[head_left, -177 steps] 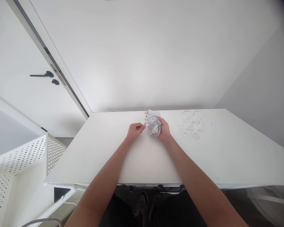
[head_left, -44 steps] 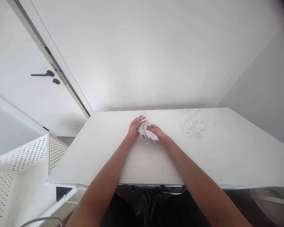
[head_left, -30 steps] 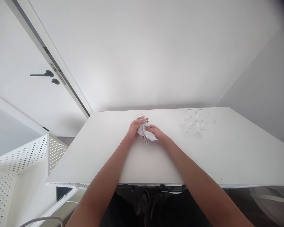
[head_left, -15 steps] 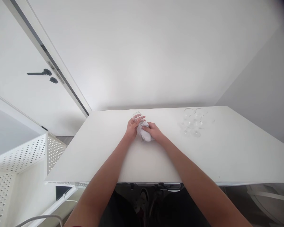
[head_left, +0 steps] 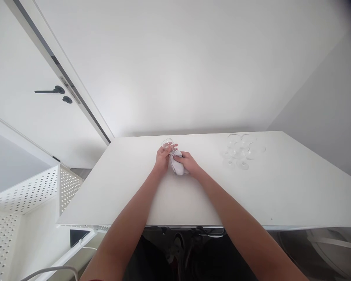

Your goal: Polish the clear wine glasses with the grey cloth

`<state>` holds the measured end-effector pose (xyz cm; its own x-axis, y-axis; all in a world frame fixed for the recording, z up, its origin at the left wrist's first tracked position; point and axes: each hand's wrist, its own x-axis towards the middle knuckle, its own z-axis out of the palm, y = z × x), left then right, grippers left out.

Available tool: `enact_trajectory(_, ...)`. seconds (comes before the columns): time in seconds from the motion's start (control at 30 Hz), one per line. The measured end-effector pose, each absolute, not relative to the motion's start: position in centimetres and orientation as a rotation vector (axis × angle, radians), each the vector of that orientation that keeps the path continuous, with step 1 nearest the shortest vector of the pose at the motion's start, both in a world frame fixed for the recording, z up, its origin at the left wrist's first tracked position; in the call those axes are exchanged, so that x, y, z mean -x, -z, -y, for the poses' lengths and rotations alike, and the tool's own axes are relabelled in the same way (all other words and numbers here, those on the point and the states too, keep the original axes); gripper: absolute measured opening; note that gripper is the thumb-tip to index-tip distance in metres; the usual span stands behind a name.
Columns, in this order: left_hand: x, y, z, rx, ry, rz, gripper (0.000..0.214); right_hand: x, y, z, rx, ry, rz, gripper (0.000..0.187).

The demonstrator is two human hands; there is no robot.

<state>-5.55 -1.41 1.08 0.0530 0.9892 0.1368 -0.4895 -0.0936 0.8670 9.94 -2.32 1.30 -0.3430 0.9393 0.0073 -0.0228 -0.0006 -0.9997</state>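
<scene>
Over the middle of the white table (head_left: pixel 128 183), my left hand (head_left: pixel 163 157) is closed around a clear wine glass (head_left: pixel 167 142). Its bowl points away from me, toward the wall. My right hand (head_left: pixel 188 160) grips a white cloth (head_left: pixel 177 166) with the thumb on top. The cloth is bunched against the near end of the glass, so the stem and foot are mostly covered. Both hands are close together and almost meet at the cloth.
Several clear stemmed glasses (head_left: pixel 242 150) stand in a tight group on the table to the right. Behind the table rises a white wall (head_left: pixel 175 78). A door with a black handle (head_left: pixel 50 90) is at the left, and white perforated panels (head_left: pixel 32 191) are below it.
The glass and my left hand have shifted very slightly left. The cloth is folded more closely under my right thumb. The group of glasses stands as before.
</scene>
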Motion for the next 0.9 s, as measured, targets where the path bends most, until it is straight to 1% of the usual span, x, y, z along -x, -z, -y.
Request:
enact_trajectory(0.07, 5.6, -1.2, 1.5, -0.965, -1.378, -0.683, 0.052, -10.1, -1.2, 2.3, 0.91, -1.781, 1.351, 0.039)
enact_trajectory(0.1, 5.6, -1.3, 1.5, -0.979, -1.361, -0.662, 0.052, -10.2, -1.1, 2.2, 0.874, -1.843, 1.31, 0.041)
enact_trajectory(0.13, 5.5, -1.4, 1.6, -0.988, -1.361, -0.64, 0.051, -10.2, -1.0, 2.0, 0.871, -1.829, 1.263, 0.042)
enact_trajectory(0.2, 5.5, -1.6, 1.7, -0.992, -1.389, -0.597, 0.051, -10.4, -0.9, 1.6, 0.925, -1.68, 1.107, 0.043)
enact_trajectory(0.33, 5.7, -2.2, 1.9, -1.002, -1.449, -0.519, 0.06, -11.2, -0.9, 0.7, 0.876, -1.44, 0.826, 0.053)
enact_trajectory(0.4, 5.9, -2.5, 2.0, -1.007, -1.517, -0.502, 0.063, -11.8, -1.1, 0.5, 0.807, -1.372, 0.811, 0.051)
enact_trajectory(0.5, 6.2, -2.8, 2.2, -1.006, -1.627, -0.482, 0.063, -12.3, -1.4, 0.7, 0.801, -1.375, 0.739, 0.043)
enact_trajectory(0.6, 6.1, -3.0, 2.4, -1.021, -1.631, -0.452, 0.063, -12.0, -1.7, 1.2, 0.797, -1.537, 0.797, 0.034)
enact_trajectory(0.63, 6.0, -3.1, 2.5, -1.029, -1.612, -0.454, 0.063, -11.7, -1.8, 1.4, 0.787, -1.601, 0.847, 0.033)
enact_trajectory(0.7, 5.7, -3.2, 2.7, -1.041, -1.571, -0.479, 0.064, -11.2, -1.9, 1.6, 0.782, -1.661, 0.932, 0.038)
enact_trajectory(0.77, 5.5, -3.3, 2.9, -1.054, -1.542, -0.502, 0.066, -10.8, -1.7, 1.6, 0.823, -1.6, 0.982, 0.043)
enact_trajectory(0.9, 5.1, -3.4, 3.2, -1.118, -1.484, -0.513, 0.065, -10.7, -0.8, 1.2, 0.992, -1.327, 1.059, 0.046)
